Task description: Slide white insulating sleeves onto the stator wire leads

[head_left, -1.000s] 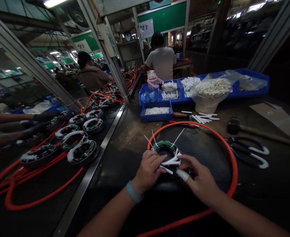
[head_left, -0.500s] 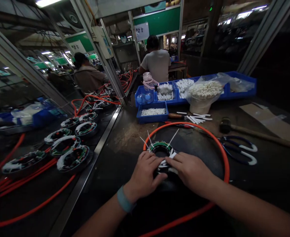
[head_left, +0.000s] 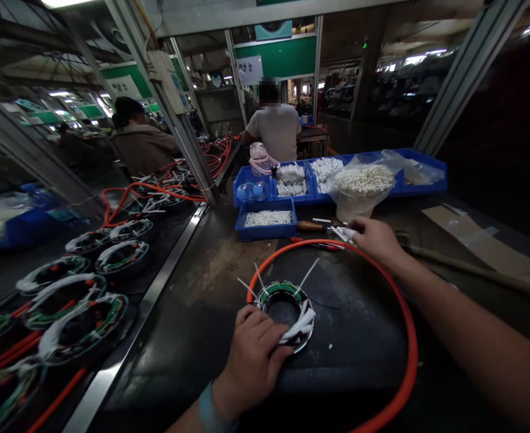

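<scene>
A ring-shaped motor stator (head_left: 310, 340) with a green circuit board (head_left: 283, 287) on its far side lies on the dark bench. White sleeving is bundled on its near right part, and thin white cable ties (head_left: 307, 275) stick up from the far rim. My left hand (head_left: 258, 343) grips the stator's near left side, thumb and fingers closed on the rim and the bundle's end. Farther off, my right hand (head_left: 375, 240) pinches at the loose white tubes (head_left: 340, 234); its fingertips partly hide them. An orange cable (head_left: 411, 337) loops around the stator.
Blue bins (head_left: 316, 195) of white tubes stand along the back, with a bagged tub (head_left: 355, 207) before them. A small blue tray (head_left: 265, 231) holds cable ties. Near it lies a wooden-handled tool (head_left: 312, 226). Several stators (head_left: 84, 328) sit left of a metal edge (head_left: 142, 300). Two people sit beyond.
My right hand has left the stator and reached forward to the loose white tubes. My left hand stays on the stator. The view has shifted, so the bench sits lower and further left.
</scene>
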The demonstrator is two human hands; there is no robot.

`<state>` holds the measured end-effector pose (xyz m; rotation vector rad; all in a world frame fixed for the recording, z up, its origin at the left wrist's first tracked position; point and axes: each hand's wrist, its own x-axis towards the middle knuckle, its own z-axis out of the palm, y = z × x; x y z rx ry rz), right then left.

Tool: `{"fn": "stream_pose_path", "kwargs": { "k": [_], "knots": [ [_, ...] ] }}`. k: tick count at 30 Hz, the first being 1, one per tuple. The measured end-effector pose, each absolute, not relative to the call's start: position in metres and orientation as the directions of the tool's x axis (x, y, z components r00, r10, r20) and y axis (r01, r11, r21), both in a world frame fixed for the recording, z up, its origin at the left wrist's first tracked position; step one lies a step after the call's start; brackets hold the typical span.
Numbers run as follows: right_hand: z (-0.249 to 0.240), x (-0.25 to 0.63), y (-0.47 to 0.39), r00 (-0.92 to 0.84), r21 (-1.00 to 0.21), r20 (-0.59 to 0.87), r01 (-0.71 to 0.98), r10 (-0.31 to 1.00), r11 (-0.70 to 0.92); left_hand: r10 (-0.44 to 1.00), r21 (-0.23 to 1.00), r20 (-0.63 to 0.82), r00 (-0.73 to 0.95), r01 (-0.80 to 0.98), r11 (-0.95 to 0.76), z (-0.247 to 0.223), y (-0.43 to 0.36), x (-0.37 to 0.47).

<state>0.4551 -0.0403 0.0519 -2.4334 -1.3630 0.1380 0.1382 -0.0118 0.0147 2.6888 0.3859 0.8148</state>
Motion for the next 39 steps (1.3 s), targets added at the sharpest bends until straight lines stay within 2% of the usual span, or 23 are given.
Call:
{"fn": "stream_pose_path", "kwargs": {
  "k": [2, 6, 11, 12, 14, 16, 17, 19, 21, 24, 28, 30, 33, 36, 38, 39],
  "knots": [
    [0.038, 0.481, -0.028, 0.620, -0.238, 0.040, 0.767, 0.783, -0.595, 0.308, 0.303, 0.513, 0.801, 0.166, -0.938, 0.010, -0.010, 0.139],
    [0.017, 0.496, -0.013, 0.627, -0.173, -0.046, 0.762, 0.778, -0.624, 0.282, 0.221, 0.490, 0.825, 0.196, -0.955, 0.004, -0.008, 0.140],
    [0.022, 0.482, -0.032, 0.658, -0.134, 0.030, 0.749, 0.753, -0.649, 0.277, 0.180, 0.458, 0.845, 0.217, -0.959, 0.005, -0.009, 0.139],
    [0.025, 0.474, -0.043, 0.644, -0.173, 0.083, 0.761, 0.760, -0.626, 0.280, 0.175, 0.446, 0.850, 0.224, -0.959, 0.006, -0.010, 0.139],
    [0.029, 0.451, -0.073, 0.559, -0.362, 0.218, 0.807, 0.800, -0.466, 0.296, 0.167, 0.426, 0.855, 0.247, -0.955, 0.008, -0.012, 0.139],
    [0.030, 0.421, -0.108, 0.404, -0.592, 0.344, 0.794, 0.848, -0.138, 0.321, 0.157, 0.410, 0.854, 0.281, -0.947, 0.009, -0.015, 0.139],
    [0.029, 0.405, -0.124, 0.320, -0.652, 0.366, 0.758, 0.874, -0.004, 0.333, 0.151, 0.401, 0.853, 0.297, -0.943, 0.009, -0.016, 0.140],
    [0.025, 0.376, -0.149, 0.192, -0.702, 0.395, 0.694, 0.898, 0.160, 0.349, 0.139, 0.390, 0.852, 0.320, -0.937, 0.010, -0.018, 0.141],
    [0.022, 0.355, -0.159, 0.156, -0.710, 0.420, 0.670, 0.894, 0.216, 0.353, 0.128, 0.393, 0.849, 0.330, -0.935, 0.009, -0.019, 0.142],
    [0.024, 0.340, -0.152, 0.137, -0.707, 0.408, 0.673, 0.903, 0.217, 0.358, 0.114, 0.394, 0.847, 0.341, -0.933, 0.010, -0.021, 0.142],
    [0.034, 0.329, -0.131, 0.003, -0.718, 0.284, 0.663, 0.959, 0.210, 0.366, 0.107, 0.383, 0.848, 0.352, -0.930, 0.010, -0.022, 0.143],
    [0.033, 0.319, -0.129, -0.087, -0.678, 0.316, 0.675, 0.945, 0.289, 0.370, 0.107, 0.384, 0.846, 0.358, -0.928, 0.010, -0.022, 0.143],
    [0.019, 0.299, -0.138, -0.171, -0.478, 0.484, 0.770, 0.858, 0.423, 0.381, 0.115, 0.378, 0.844, 0.365, -0.924, 0.008, -0.023, 0.144],
    [0.000, 0.281, -0.147, -0.188, -0.256, 0.650, 0.859, 0.736, 0.445, 0.397, 0.137, 0.374, 0.838, 0.374, -0.917, 0.006, -0.024, 0.145],
    [-0.008, 0.276, -0.148, -0.183, -0.181, 0.725, 0.880, 0.664, 0.440, 0.408, 0.148, 0.368, 0.836, 0.380, -0.913, 0.006, -0.024, 0.145],
    [-0.010, 0.276, -0.146, -0.165, -0.185, 0.738, 0.883, 0.654, 0.431, 0.412, 0.155, 0.363, 0.836, 0.382, -0.911, 0.007, -0.025, 0.145]
  ]
}}
